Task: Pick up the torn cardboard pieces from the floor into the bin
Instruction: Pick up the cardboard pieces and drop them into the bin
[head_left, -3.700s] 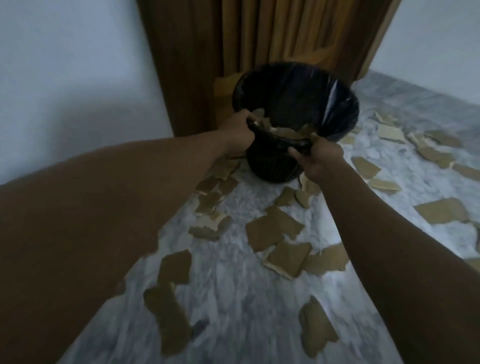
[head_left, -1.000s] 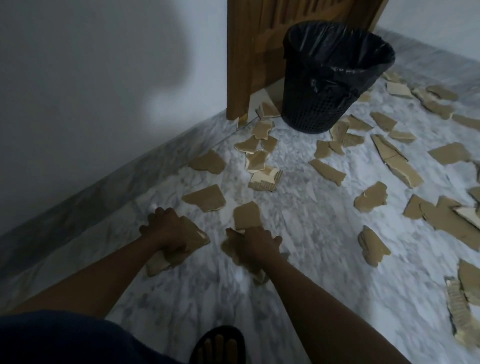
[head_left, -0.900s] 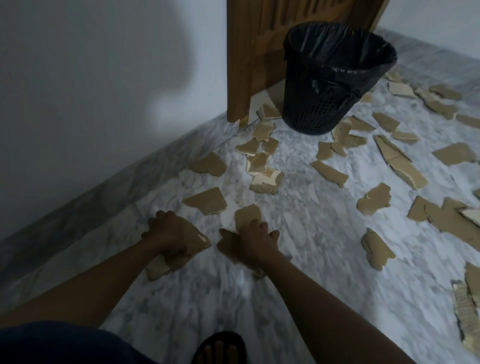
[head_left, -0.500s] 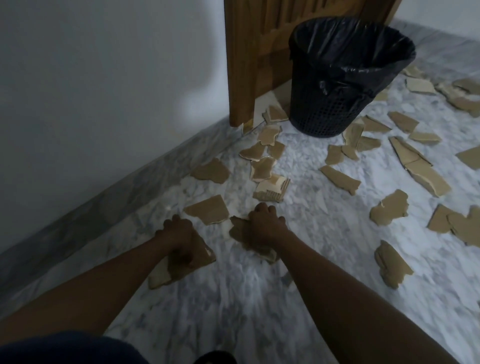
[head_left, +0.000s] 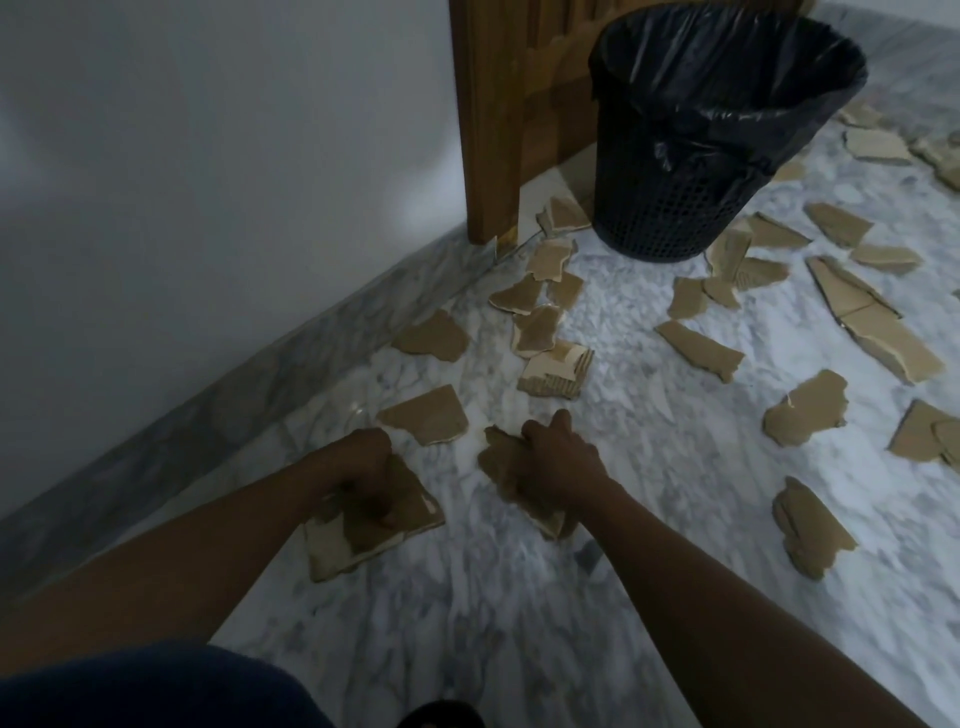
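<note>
Several torn brown cardboard pieces lie scattered over the white marble floor (head_left: 649, 426). My left hand (head_left: 363, 467) is closed on a flat cardboard piece (head_left: 363, 540) low on the floor. My right hand (head_left: 558, 462) grips another torn cardboard piece (head_left: 501, 462) just to the right of it. A loose cardboard piece (head_left: 423, 415) lies between and just beyond both hands. The black mesh bin (head_left: 696, 135), lined with a black bag, stands upright at the far side beside a wooden door.
A white wall (head_left: 208, 156) with a marble skirting (head_left: 182, 441) runs along the left. The wooden door (head_left: 509, 104) stands left of the bin. More cardboard pieces (head_left: 808, 525) lie to the right. My knee and sandalled foot (head_left: 441, 717) show at the bottom.
Earlier both hands were at the bin's rim; then they came down to the floor near me. Over the last second both hands have stayed closed on their pieces while the view shifted closer.
</note>
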